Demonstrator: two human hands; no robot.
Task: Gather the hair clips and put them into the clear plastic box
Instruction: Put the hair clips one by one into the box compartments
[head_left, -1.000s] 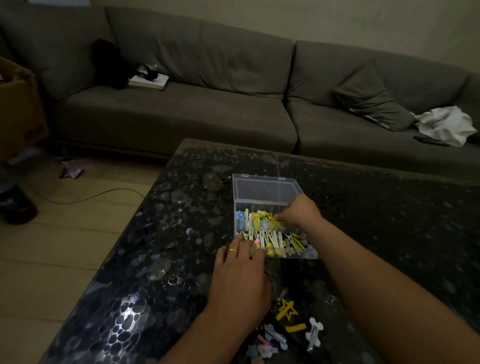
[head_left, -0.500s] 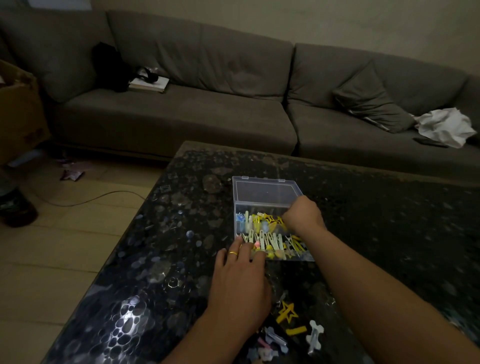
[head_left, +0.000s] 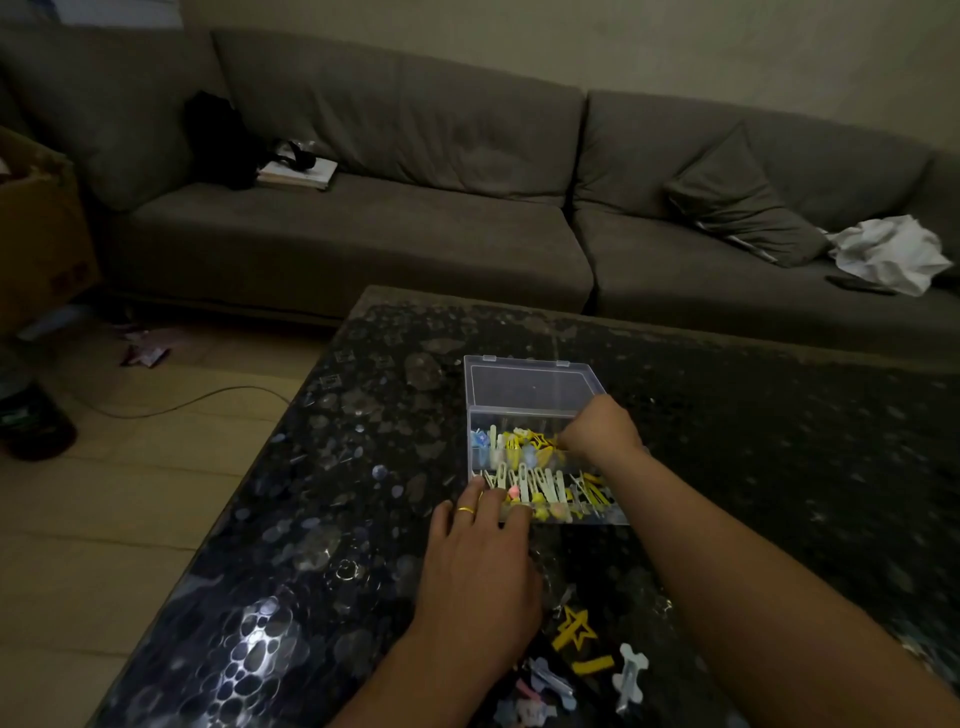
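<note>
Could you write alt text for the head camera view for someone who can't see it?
Two hands work at an open clear box of hair clips on a dark table; the right hand reaches inside, the left hand rests at its near edge.

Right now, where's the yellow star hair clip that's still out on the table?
In the head view, the yellow star clip lies loose on the dark table near the bottom edge, between the two forearms, just right of the left hand.

The clear box (head_left: 530, 395) sits mid-bench (head_left: 779, 441), its lid lying open on the far side. The right hand (head_left: 597, 428) blocks its right half, and the left hand (head_left: 480, 566) its near edge. Loose clips (head_left: 574, 629) crowd the near bench between the forearms.
</note>
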